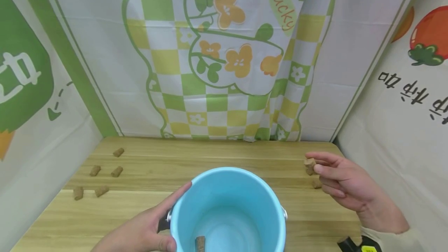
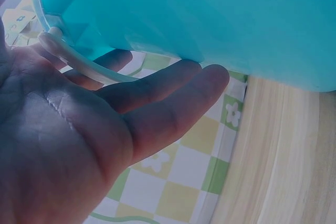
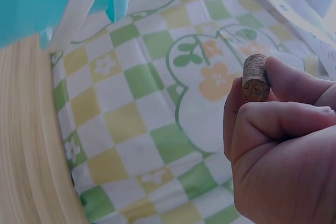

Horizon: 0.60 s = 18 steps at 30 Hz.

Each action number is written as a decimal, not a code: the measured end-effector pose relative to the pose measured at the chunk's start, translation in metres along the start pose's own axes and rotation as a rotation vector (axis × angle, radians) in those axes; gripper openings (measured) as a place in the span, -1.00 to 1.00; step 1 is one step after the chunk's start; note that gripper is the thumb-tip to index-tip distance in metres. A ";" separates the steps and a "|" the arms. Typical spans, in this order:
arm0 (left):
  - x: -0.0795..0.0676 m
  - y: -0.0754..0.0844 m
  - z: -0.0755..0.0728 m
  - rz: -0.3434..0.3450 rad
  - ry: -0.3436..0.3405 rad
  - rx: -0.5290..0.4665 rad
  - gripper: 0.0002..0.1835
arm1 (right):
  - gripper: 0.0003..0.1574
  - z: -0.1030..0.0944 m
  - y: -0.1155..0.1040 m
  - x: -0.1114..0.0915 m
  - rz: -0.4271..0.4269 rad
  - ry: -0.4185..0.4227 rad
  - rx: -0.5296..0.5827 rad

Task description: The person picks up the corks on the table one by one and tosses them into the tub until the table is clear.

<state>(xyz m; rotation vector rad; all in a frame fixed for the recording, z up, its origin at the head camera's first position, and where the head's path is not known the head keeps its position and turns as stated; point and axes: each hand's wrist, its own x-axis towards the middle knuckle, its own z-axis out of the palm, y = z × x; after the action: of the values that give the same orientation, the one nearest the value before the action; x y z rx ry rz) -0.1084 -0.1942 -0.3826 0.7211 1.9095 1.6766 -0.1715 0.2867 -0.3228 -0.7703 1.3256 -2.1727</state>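
Observation:
My right hand (image 1: 350,180) pinches a brown cork (image 3: 255,77) between thumb and fingertips, to the right of the bucket and above the table. Another cork (image 1: 316,184) lies on the table just below that hand, partly covered by the fingers. A light blue bucket (image 1: 227,171) stands at the front, its opening facing up. Against the bucket's left outer side rests my left hand (image 1: 150,223), fingers extended along the wall, beside the handle (image 2: 79,64). One cork (image 1: 200,243) lies inside the bucket, near its left wall.
Several corks (image 1: 117,171) lie spread over the left part of the wooden table (image 1: 150,162). A checked green and yellow curtain (image 1: 217,116) hangs behind the table's back edge. Printed cloth walls (image 1: 392,112) stand on both sides.

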 end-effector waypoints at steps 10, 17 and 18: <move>0.001 0.000 -0.001 0.005 -0.016 -0.008 0.08 | -0.38 0.016 0.002 0.009 -0.005 0.008 -0.073; 0.001 0.000 -0.001 -0.010 -0.015 -0.012 0.09 | -0.43 0.024 0.005 0.014 -0.027 -0.008 -0.211; 0.001 0.000 -0.001 -0.010 -0.017 -0.014 0.09 | -0.42 0.025 0.005 0.014 -0.030 -0.017 -0.219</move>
<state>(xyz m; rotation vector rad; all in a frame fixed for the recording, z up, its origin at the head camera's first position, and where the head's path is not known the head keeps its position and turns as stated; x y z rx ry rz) -0.1095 -0.1942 -0.3822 0.7165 1.8851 1.6710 -0.1645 0.2593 -0.3148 -0.8939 1.5710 -2.0606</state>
